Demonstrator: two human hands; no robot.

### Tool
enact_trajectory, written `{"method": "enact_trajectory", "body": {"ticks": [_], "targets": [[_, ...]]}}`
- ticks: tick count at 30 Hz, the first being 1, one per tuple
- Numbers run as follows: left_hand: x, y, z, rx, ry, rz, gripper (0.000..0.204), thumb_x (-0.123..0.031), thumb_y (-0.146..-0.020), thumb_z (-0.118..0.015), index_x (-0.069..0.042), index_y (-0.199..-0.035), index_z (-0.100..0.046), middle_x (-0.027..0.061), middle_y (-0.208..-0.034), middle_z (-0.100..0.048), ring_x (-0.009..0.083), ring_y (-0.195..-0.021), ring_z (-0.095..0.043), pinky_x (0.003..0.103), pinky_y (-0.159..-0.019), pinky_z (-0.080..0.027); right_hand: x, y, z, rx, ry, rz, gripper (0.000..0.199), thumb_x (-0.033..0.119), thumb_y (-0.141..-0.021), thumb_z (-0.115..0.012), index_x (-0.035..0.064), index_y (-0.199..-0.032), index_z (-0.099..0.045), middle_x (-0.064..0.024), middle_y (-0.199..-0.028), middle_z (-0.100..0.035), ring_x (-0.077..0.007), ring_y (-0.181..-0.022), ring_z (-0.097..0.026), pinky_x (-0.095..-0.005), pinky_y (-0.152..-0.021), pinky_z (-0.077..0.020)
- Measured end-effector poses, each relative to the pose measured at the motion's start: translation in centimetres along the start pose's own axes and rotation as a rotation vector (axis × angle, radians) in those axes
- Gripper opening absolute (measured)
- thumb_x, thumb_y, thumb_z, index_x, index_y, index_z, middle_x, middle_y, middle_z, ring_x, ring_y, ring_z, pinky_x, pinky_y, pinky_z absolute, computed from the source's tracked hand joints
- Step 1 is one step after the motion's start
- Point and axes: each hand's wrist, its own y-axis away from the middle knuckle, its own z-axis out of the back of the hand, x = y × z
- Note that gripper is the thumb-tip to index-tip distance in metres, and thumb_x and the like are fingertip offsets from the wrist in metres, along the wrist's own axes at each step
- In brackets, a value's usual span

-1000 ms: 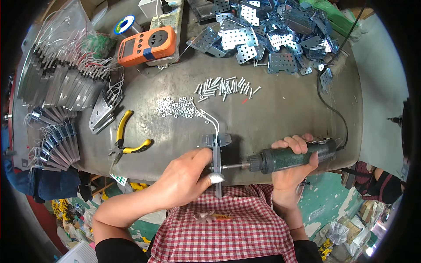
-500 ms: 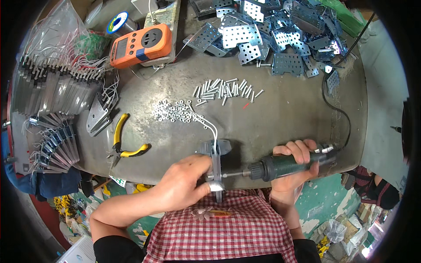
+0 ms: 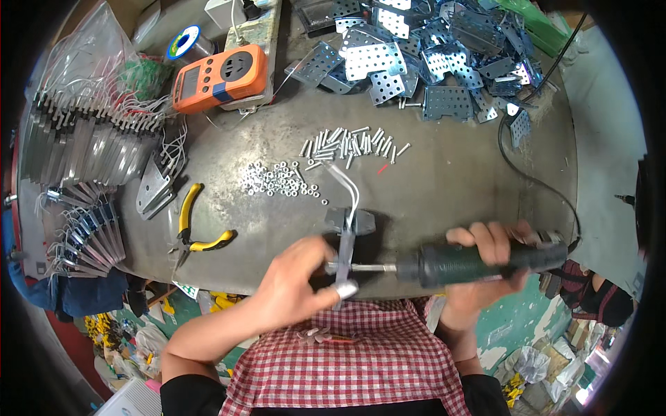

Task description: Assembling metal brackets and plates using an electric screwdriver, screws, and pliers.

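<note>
Wires (image 3: 349, 182) have been swung away from the nuts (image 3: 266, 179); the strip (image 3: 346, 246), pinched by the left hand (image 3: 295, 279), is tilted at the tip of the driver (image 3: 440, 267) clasped by the right hand (image 3: 491, 244), contact seemingly unbroken

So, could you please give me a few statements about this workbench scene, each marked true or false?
1. The right hand grips an electric screwdriver. True.
2. The left hand holds a slim bar-shaped part with white wires. True.
3. The electric screwdriver points away from the left hand. False: its shaft points toward that hand.
4. Yellow-handled pliers lie left of the hex nuts. True.
5. The pliers' handles are pressed together. False: they are spread apart.
6. The loose screws lie between the pliers and the hex nuts. False: they lie beyond the nuts and to their right.
</note>
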Motion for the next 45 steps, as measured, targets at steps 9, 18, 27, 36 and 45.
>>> {"method": "enact_trajectory", "body": {"ticks": [9,18,27,36,45], "targets": [[0.0,0.5,-0.3,-0.003,0.172,0.197,0.041,-0.016,-0.066,-0.074,-0.002,-0.092,-0.046,0.0106,-0.076,-0.056,0.0168,-0.065,-0.057,0.028,-0.057,-0.045,-0.2,0.1,2.2,-0.175,-0.045,-0.031,0.042,0.028,-0.077,-0.060,0.0159,-0.116,-0.047,0.0007,-0.079,-0.044,-0.0138,-0.079,-0.043,-0.0369,-0.086,-0.0306],[2.8,0.3,-0.1,0.029,0.592,0.315,0.076,-0.011,-0.065,-0.074,0.004,-0.128,-0.033,0.0143,-0.104,-0.055,0.0191,-0.090,-0.059,0.031,-0.076,-0.051,-0.2,0.3,4.5,-0.120,0.230,0.029,0.043,0.029,-0.078,-0.059,0.0174,-0.117,-0.045,-0.0001,-0.085,-0.048,-0.0160,-0.083,-0.044,-0.0385,-0.088,-0.0308],[2.4,0.0,0.3,0.120,0.625,0.323,0.058,-0.012,-0.068,-0.074,0.005,-0.117,-0.048,0.0098,-0.100,-0.054,0.0157,-0.083,-0.059,0.027,-0.072,-0.050,-0.8,0.8,3.4,-0.173,0.263,0.045,0.038,0.027,-0.078,-0.058,0.0168,-0.113,-0.046,-0.0007,-0.084,-0.049,-0.0159,-0.083,-0.045,-0.0389,-0.088,-0.0322],[1.0,0.5,0.2,-0.034,-0.033,-0.202,0.052,-0.018,-0.062,-0.076,0.003,-0.106,-0.056,0.0143,-0.091,-0.056,0.0230,-0.078,-0.060,0.030,-0.065,-0.049,-0.7,0.2,1.3,-0.468,0.060,0.102,0.036,0.026,-0.076,-0.061,0.0128,-0.107,-0.048,0.0000,-0.082,-0.047,-0.0153,-0.081,-0.046,-0.0365,-0.085,-0.0344],[2.8,1.7,-3.4,-0.213,-0.296,-0.601,0.026,-0.011,-0.076,-0.055,-0.006,-0.102,-0.055,0.0198,-0.115,-0.052,0.0349,-0.099,-0.056,0.038,-0.080,-0.050,1.4,3.0,2.3,-0.368,-0.219,-0.008,0.040,0.024,-0.076,-0.061,0.0106,-0.112,-0.052,0.0023,-0.081,-0.045,-0.0123,-0.082,-0.046,-0.0344,-0.085,-0.0327]]}}
